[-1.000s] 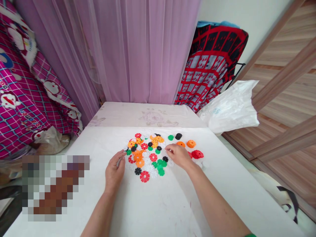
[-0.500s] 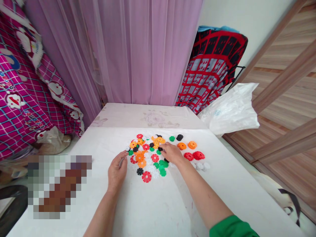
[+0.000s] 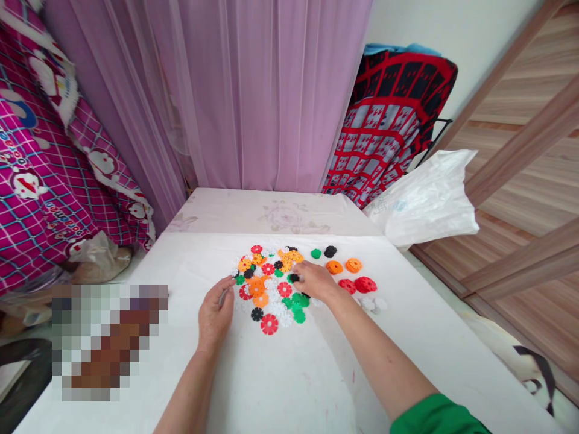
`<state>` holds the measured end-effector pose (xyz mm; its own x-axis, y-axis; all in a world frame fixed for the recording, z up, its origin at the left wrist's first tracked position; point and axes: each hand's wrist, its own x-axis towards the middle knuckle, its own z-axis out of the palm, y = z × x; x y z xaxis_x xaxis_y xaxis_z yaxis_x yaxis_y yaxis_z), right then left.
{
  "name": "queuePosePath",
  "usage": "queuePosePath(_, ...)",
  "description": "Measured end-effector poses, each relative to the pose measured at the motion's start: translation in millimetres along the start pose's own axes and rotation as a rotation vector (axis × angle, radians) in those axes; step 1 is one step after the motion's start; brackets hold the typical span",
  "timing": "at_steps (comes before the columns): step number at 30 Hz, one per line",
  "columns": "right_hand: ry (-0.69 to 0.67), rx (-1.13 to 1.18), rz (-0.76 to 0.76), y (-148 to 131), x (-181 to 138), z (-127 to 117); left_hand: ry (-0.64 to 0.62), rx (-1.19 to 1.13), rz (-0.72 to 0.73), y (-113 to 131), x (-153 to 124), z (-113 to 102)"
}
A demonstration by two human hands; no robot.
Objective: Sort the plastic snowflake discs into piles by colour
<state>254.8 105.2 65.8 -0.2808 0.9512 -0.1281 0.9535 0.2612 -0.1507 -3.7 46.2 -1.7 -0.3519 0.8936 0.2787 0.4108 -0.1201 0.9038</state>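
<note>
A pile of small plastic snowflake discs [image 3: 269,283] in red, orange, green, black and white lies on the white table [image 3: 289,374]. My left hand [image 3: 215,313] rests at the pile's left edge, fingers curled, fingertips by a red disc; whether it holds one is unclear. My right hand [image 3: 316,281] lies over the pile's right side, its fingertips pinched on a black disc [image 3: 294,278]. To the right stand small sorted stacks: green [image 3: 315,254], black [image 3: 330,251], orange [image 3: 344,266] and red [image 3: 357,285].
A white plastic bag [image 3: 425,199] sits at the table's right rear corner. A purple curtain [image 3: 253,90] hangs behind, a red-and-black patterned cloth [image 3: 389,126] to its right, pink bedding [image 3: 45,169] on the left. A blurred patch [image 3: 108,337] covers the table's left edge.
My right hand has moved left from the sorted stacks into the pile and closed its fingertips on a black disc. My left hand has stayed in place.
</note>
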Motion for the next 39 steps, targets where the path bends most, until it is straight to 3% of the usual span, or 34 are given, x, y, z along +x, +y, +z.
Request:
queuePosePath(6, -0.036, -0.02, -0.009, -3.7, -1.6, -0.4, -0.011, 0.015, -0.003, 2.2, 0.6, -1.2)
queuePosePath(10, 0.015, 0.021, 0.015, 5.9, -5.2, -6.3, -0.012, 0.016, -0.013, 2.2, -0.1, -1.7)
queuePosePath(18, 0.21, 0.054, 0.206, 82.7, -11.5, -41.4, -0.015, 0.011, -0.024, 1.5, -1.1, -1.8)
queuePosePath(24, 0.262, 0.013, 0.306, 124.6, 3.3, -45.8, -0.005, 0.021, -0.036, 6.4, -1.8, -2.5)
queuePosePath(39, 0.192, -0.055, 0.285, 121.0, 22.6, -43.8, -0.023, 0.027, -0.037, 4.6, -2.1, -4.0)
